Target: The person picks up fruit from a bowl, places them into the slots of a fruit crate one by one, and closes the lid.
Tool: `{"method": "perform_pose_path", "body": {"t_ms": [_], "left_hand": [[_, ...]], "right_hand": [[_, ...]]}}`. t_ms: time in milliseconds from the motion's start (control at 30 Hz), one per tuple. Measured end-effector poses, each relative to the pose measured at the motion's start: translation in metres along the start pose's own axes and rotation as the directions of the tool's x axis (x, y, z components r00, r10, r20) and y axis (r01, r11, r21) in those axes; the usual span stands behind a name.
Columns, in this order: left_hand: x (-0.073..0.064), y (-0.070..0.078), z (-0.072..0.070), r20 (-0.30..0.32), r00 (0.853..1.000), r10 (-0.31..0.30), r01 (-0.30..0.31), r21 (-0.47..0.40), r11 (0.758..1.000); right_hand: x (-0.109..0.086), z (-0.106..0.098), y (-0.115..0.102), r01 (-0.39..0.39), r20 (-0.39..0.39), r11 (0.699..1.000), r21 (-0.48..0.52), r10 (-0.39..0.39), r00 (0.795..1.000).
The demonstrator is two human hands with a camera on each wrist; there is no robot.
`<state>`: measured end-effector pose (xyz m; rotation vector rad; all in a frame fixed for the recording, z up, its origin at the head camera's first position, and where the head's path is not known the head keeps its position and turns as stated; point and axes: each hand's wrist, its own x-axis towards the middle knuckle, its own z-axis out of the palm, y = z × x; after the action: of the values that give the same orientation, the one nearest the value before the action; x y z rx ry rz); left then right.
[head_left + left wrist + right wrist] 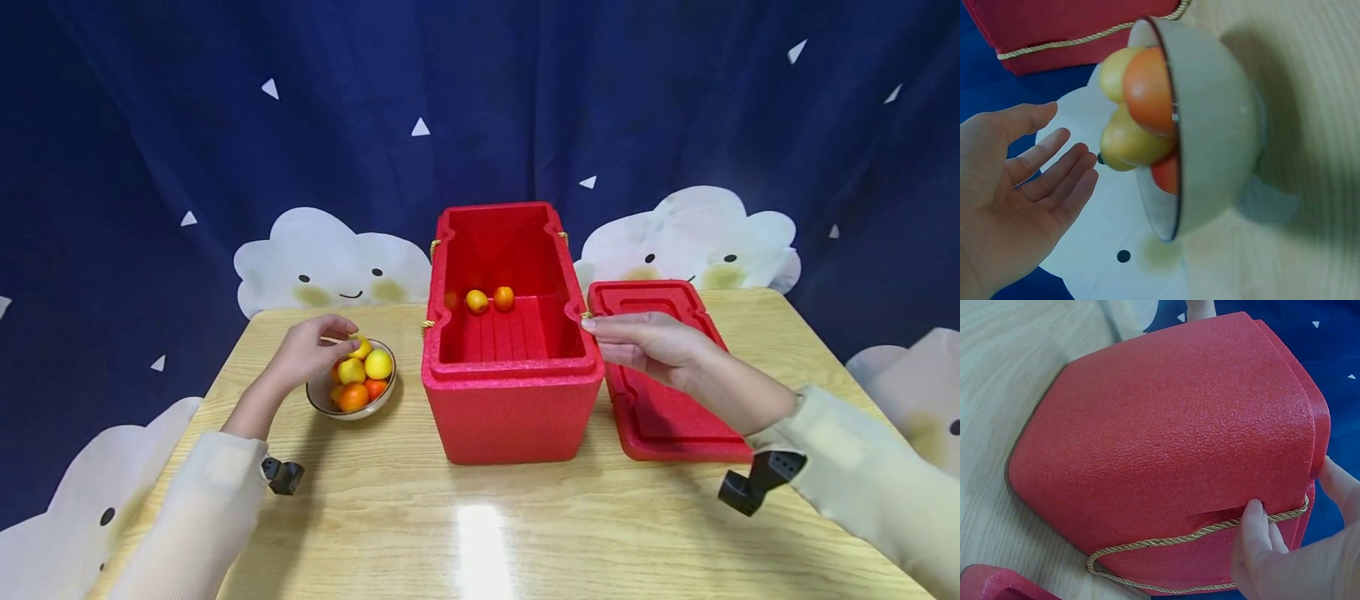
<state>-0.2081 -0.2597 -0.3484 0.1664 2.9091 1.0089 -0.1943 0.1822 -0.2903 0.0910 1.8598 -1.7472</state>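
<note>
My left hand point(309, 353) hovers at the cream bowl point(321, 398), its fingers loosely bent over the fruit. In the left wrist view that hand's palm is bare, with a gap between its fingertips and the fruit. Yellow fruits point(378, 364) and orange ones point(353, 397) fill the bowl. At the centre stands an uncovered red foam box point(513, 425); inside lie a yellow fruit point(476, 302) and an orange fruit point(504, 298). My right hand point(663, 343) grips the box's right side, thumb at the rim, fingers against the outer wall by the gold rope point(1154, 542).
A red lid point(652, 408) lies on the wooden table point(360, 517), right of the box and partly beneath my right forearm. Behind the table hangs a dark blue curtain point(480, 100) with white cloud shapes point(322, 250).
</note>
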Motion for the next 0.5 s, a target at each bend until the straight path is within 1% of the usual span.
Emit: {"method": "perform_pose_path", "body": {"t_ms": [200,367,500], "left_hand": [[-0.012,-0.011,0.002,-0.015,1.0,0.019,-0.018,0.022,1.0],[-0.024,-0.019,0.004,-0.022,1.0,0.012,-0.012,0.011,1.0],[-0.029,-0.023,0.009,-0.015,1.0,0.012,-0.012,0.0,1.0]], "right_hand": [[-0.001,0.002,0.0,-0.001,0.001,1.0,0.013,0.001,1.0],[-0.002,0.002,-0.001,0.0,0.001,1.0,0.013,0.0,1.0],[-0.002,0.001,-0.001,-0.002,-0.003,1.0,0.019,0.002,1.0]]}}
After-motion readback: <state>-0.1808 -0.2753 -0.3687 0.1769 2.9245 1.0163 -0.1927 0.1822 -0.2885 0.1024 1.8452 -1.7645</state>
